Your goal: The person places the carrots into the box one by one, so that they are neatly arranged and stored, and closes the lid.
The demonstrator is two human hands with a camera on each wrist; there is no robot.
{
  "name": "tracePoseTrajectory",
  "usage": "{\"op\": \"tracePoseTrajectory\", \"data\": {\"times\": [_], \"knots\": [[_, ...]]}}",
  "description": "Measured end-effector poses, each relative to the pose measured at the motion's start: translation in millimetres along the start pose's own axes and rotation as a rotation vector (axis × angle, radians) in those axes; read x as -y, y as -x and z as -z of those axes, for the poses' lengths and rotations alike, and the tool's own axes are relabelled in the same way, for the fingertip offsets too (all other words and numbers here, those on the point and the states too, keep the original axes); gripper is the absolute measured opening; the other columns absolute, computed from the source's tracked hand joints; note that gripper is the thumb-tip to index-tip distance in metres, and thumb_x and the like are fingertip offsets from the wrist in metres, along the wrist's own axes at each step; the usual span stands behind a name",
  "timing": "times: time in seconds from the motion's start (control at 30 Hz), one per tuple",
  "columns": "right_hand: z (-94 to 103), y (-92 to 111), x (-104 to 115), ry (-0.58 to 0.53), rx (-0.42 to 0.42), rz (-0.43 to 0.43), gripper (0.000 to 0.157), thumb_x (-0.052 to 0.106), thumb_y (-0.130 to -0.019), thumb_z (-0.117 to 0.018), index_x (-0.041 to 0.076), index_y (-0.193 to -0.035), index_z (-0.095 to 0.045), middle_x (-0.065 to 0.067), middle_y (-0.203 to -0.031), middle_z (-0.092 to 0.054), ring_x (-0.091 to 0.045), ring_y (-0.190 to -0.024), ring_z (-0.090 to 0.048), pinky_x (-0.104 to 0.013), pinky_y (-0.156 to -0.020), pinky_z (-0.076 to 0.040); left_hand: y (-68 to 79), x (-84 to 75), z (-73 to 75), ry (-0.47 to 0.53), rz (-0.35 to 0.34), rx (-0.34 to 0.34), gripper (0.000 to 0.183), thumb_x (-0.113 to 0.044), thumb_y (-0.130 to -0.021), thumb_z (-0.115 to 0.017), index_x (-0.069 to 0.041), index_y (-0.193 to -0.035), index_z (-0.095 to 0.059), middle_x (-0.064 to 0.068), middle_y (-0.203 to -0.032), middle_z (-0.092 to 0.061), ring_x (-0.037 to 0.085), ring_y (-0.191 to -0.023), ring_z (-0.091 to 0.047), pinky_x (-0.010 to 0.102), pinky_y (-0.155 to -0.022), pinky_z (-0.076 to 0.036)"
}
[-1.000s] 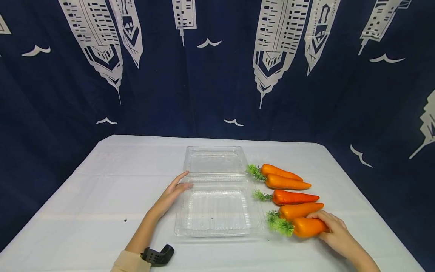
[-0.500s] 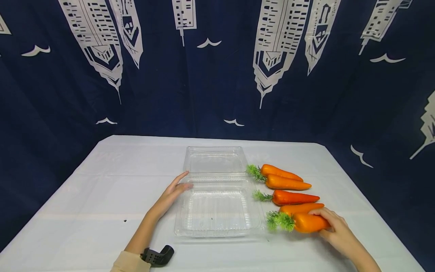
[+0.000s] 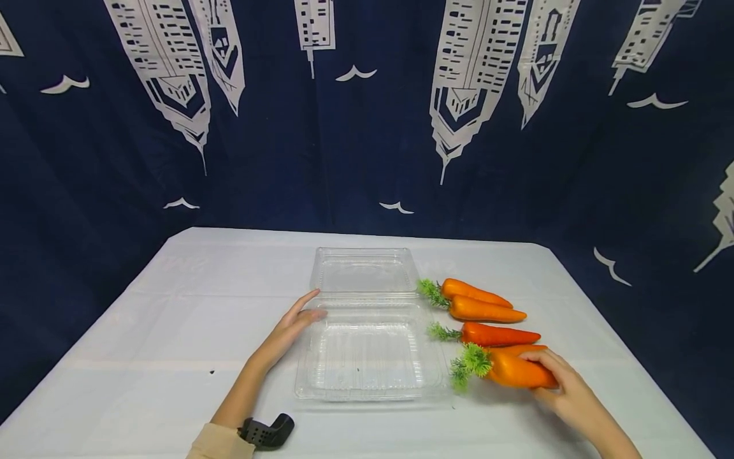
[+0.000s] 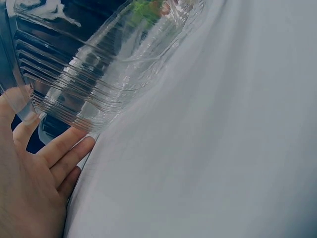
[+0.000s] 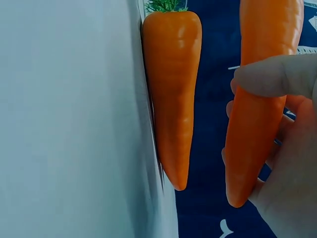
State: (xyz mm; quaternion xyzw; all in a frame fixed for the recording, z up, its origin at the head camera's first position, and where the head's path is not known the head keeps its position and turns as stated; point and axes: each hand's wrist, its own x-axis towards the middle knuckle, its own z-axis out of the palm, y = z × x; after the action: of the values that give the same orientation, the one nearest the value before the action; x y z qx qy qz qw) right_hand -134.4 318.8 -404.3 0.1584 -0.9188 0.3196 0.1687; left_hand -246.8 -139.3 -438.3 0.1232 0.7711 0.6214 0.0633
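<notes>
My right hand (image 3: 564, 389) grips an orange carrot (image 3: 518, 370) with a leafy green top, its thumb across the carrot's body. In the right wrist view this held carrot (image 5: 257, 124) is raised off the table, and another carrot (image 5: 173, 89) lies beside it on the cloth. The held carrot partly covers that other carrot (image 3: 516, 349) in the head view. My left hand (image 3: 287, 331) touches the left side of an open clear plastic clamshell container (image 3: 306, 376), fingers fairly straight. In the left wrist view the fingertips (image 4: 86, 144) rest against the container's ribbed wall (image 4: 74, 94).
Behind the held carrot lie a redder carrot (image 3: 499, 334) and two more orange carrots, the nearer one (image 3: 487, 309) touching the farther one (image 3: 476, 293). The container's lid (image 3: 364, 271) lies folded back on the white table (image 3: 172, 331). A patterned navy curtain (image 3: 367, 159) hangs behind.
My right hand has lifted the nearest carrot a little, and its leafy top has swung up and away over the carrot behind it. The left hand and container have stayed put.
</notes>
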Motion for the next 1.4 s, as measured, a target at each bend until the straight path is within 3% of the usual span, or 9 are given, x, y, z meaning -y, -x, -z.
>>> {"op": "tracePoseTrajectory", "data": {"times": [0.2, 0.4, 0.53, 0.83, 1.03, 1.17, 1.27, 1.4], "knots": [[1.6, 0, 10, -0.008, 0.006, 0.046, 0.052, -0.011, -0.061, -0.07, 0.011, -0.106, -0.058, 0.019, -0.104, -0.05, 0.018, -0.1, -0.034, 0.002, -0.084, -0.021, -0.6, -0.8, -1.0, -0.004, -0.007, 0.006, 0.054, -0.039, -0.091, -0.048, -0.032, -0.141, -0.028, 0.009, -0.124, -0.058, 0.027, -0.121, -0.048, 0.057, -0.106, -0.023], [2.9, -2, 20, 0.017, 0.037, 0.026, 0.05, -0.005, -0.066, -0.072, 0.015, -0.11, -0.057, 0.011, -0.106, -0.053, 0.017, -0.101, -0.034, 0.003, -0.084, -0.02, -1.3, -1.0, -0.2, 0.005, 0.001, 0.013, 0.054, -0.04, -0.092, -0.047, -0.033, -0.141, -0.028, 0.01, -0.125, -0.057, 0.028, -0.119, -0.05, 0.054, -0.104, -0.03], [2.4, -3, 24, 0.043, 0.057, 0.006, 0.05, -0.001, -0.067, -0.072, 0.017, -0.112, -0.056, 0.009, -0.109, -0.054, 0.019, -0.101, -0.032, 0.004, -0.083, -0.018, -1.7, -1.7, 0.1, 0.007, 0.002, 0.013, 0.052, -0.039, -0.091, -0.048, -0.036, -0.14, -0.029, 0.009, -0.125, -0.057, 0.028, -0.119, -0.05, 0.054, -0.105, -0.028], [0.4, -9, 39, 0.102, 0.109, 0.011, 0.048, 0.01, -0.074, -0.072, 0.02, -0.117, -0.055, 0.005, -0.112, -0.056, 0.015, -0.102, -0.036, 0.004, -0.083, -0.023, -1.4, -1.4, -0.5, 0.004, 0.001, 0.003, 0.053, -0.038, -0.092, -0.047, -0.032, -0.141, -0.028, 0.009, -0.124, -0.058, 0.029, -0.12, -0.049, 0.056, -0.105, -0.027], [0.2, -15, 52, 0.14, 0.152, -0.01, 0.046, 0.019, -0.076, -0.071, 0.02, -0.119, -0.054, 0.006, -0.114, -0.057, 0.005, -0.101, -0.044, 0.001, -0.083, -0.03, -0.2, 0.7, -0.6, 0.006, -0.006, 0.005, 0.053, -0.038, -0.092, -0.046, -0.032, -0.142, -0.027, 0.01, -0.125, -0.057, 0.029, -0.12, -0.049, 0.057, -0.105, -0.026], [-0.1, -19, 60, 0.167, 0.179, -0.019, 0.046, 0.023, -0.078, -0.069, 0.02, -0.121, -0.053, 0.006, -0.116, -0.058, -0.004, -0.103, -0.05, -0.01, -0.086, -0.04, 0.1, 1.5, -0.8, 0.007, -0.007, 0.005, 0.055, -0.039, -0.092, -0.046, -0.03, -0.142, -0.026, 0.01, -0.124, -0.057, 0.029, -0.117, -0.051, 0.055, -0.103, -0.031], [-1.7, -21, 67, 0.176, 0.177, -0.007, 0.047, 0.022, -0.08, -0.068, 0.017, -0.123, -0.052, 0.003, -0.117, -0.058, -0.012, -0.102, -0.053, -0.028, -0.087, -0.048, -0.4, 2.1, -0.8, 0.01, -0.005, -0.001, 0.055, -0.039, -0.092, -0.047, -0.03, -0.142, -0.027, 0.01, -0.124, -0.058, 0.027, -0.116, -0.052, 0.052, -0.102, -0.033], [-4.9, -24, 75, 0.185, 0.141, 0.036, 0.048, 0.018, -0.081, -0.067, 0.014, -0.125, -0.05, -0.001, -0.117, -0.058, -0.02, -0.102, -0.054, -0.047, -0.084, -0.048, -0.2, 0.9, -0.6, 0.011, 0.005, -0.004, 0.054, -0.039, -0.092, -0.047, -0.032, -0.141, -0.028, 0.009, -0.123, -0.058, 0.027, -0.115, -0.053, 0.051, -0.1, -0.035]]}}
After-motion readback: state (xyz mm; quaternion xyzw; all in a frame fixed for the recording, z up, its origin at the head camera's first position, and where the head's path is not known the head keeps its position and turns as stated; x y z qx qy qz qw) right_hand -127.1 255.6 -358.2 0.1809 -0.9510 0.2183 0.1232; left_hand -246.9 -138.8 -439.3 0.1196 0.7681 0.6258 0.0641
